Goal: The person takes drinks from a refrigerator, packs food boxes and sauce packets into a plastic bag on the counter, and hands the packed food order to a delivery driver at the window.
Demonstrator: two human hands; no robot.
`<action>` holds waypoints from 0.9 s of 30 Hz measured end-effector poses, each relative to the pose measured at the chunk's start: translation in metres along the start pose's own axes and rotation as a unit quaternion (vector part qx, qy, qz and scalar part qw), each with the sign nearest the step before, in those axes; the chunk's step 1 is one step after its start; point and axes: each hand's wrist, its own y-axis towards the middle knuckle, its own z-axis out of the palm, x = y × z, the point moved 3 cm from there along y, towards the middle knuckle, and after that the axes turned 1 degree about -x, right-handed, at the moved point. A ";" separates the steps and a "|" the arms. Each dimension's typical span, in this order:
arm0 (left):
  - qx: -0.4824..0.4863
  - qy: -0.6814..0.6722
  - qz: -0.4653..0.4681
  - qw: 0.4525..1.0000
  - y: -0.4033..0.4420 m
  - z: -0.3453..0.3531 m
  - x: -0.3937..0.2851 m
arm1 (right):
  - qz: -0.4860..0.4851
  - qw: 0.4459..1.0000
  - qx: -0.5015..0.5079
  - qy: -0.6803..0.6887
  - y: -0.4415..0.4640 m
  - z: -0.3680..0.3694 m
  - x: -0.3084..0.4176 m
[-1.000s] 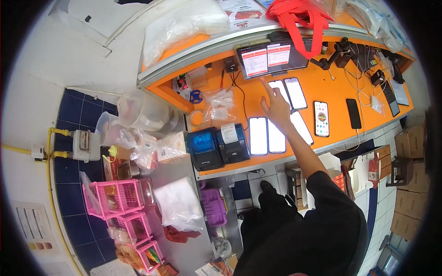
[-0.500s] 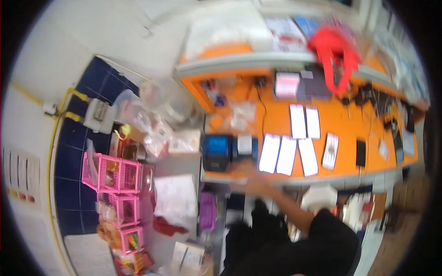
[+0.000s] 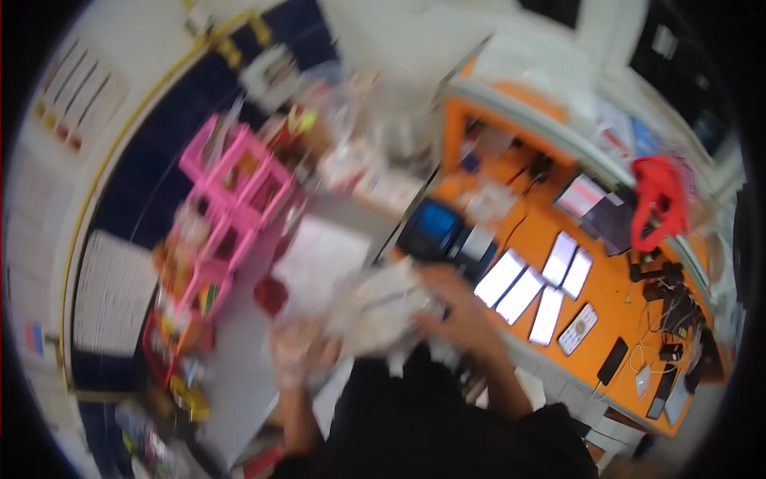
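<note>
A whitish, flat, box-like package (image 3: 373,310) with a dark line across it is tilted in front of my body. My right hand (image 3: 461,311) grips its right end, with the fingers curled over the edge. At its lower left corner is my left hand (image 3: 303,351), which seems covered by clear plastic. Motion blur smears the left fingers, so their grip cannot be made out. Beneath and behind the package, a white sheet (image 3: 327,247) lies on the grey counter (image 3: 231,383), beside a dark red cloth (image 3: 271,295).
Pink baskets (image 3: 239,176) holding packets line the counter's left side. On the orange desk (image 3: 542,319) at right stand a dark device with a blue screen (image 3: 435,226), several lit phones (image 3: 546,315) and tangled cables (image 3: 658,319). A red bag (image 3: 661,199) hangs from the shelf.
The view has swung left and tilted. My right hand has left the desk edge by the dark device and now grips the package. My left hand has come into view.
</note>
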 end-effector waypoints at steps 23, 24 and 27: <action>-0.069 -0.154 0.145 0.975 0.082 0.062 0.033 | 0.235 0.955 -0.182 0.020 -0.020 0.017 0.015; -0.071 -0.182 0.116 0.974 0.093 0.062 0.033 | 0.233 0.953 -0.194 0.015 -0.016 0.018 0.013; -0.074 -0.234 0.098 0.964 0.117 0.069 0.042 | 0.232 0.950 -0.207 -0.002 0.001 0.021 0.005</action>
